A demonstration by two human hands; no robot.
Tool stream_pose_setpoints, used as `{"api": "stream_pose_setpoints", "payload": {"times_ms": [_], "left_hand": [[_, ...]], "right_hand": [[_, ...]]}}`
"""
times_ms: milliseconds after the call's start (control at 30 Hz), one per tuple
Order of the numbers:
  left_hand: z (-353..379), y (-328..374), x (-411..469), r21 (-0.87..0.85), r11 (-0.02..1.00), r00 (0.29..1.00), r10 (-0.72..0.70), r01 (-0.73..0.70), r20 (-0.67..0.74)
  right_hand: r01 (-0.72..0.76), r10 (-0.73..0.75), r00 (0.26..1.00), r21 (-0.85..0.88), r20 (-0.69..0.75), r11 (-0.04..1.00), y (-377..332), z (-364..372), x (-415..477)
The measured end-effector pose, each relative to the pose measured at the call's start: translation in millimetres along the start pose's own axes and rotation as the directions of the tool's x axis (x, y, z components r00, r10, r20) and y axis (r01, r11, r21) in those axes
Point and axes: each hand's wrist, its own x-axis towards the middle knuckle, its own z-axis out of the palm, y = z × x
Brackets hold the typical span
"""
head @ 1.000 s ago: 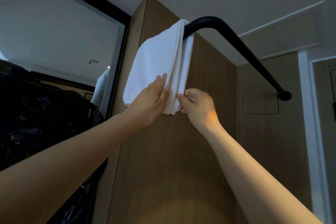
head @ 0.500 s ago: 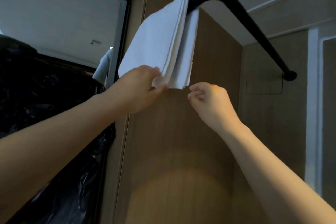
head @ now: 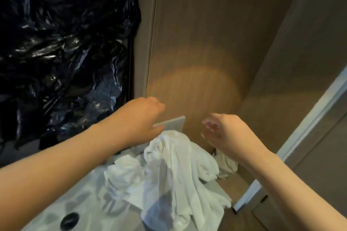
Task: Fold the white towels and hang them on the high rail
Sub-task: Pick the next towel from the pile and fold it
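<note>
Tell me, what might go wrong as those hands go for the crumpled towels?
The towels lie tangled in one heap, so pulling one may drag others along. Some cloth seems to hang over the right edge and could slip off. The black plastic bag is close; a towel might brush it.

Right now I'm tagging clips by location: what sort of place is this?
Probably a hotel room or laundry corner: a heap of crumpled white towels, wood-panelled walls, black plastic sheeting.
</note>
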Motion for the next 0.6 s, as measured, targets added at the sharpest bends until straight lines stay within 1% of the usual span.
{"api": "stream_pose_setpoints", "payload": {"times_ms": [167,333,433,600], "left_hand": [[78.7,9.8,-50.0,-0.124,0.991,0.983,-0.031,0.054,0.180],[133.8,29.0,-100.0,-0.224,0.954,0.931,-0.115,0.201,0.346],[156.1,41.0,-120.9,-0.268,0.924,0.896,-0.143,0.273,0.421],[178.8,58.2,-128.5,-0.257,0.913,0.850,-0.153,0.316,0.504]], "right_hand": [[-0.062,0.052,0.979,0.046,0.197,0.997,1.4,77.3,-44.2],[-0.159,0.127,0.926,0.063,0.354,0.985,2.5,126.5,-83.3],[-0.202,0.151,0.892,0.075,0.425,0.977,7.0,146.5,-98.0],[-0.223,0.165,0.857,0.062,0.489,0.973,18.8,169.2,-110.1]]}}
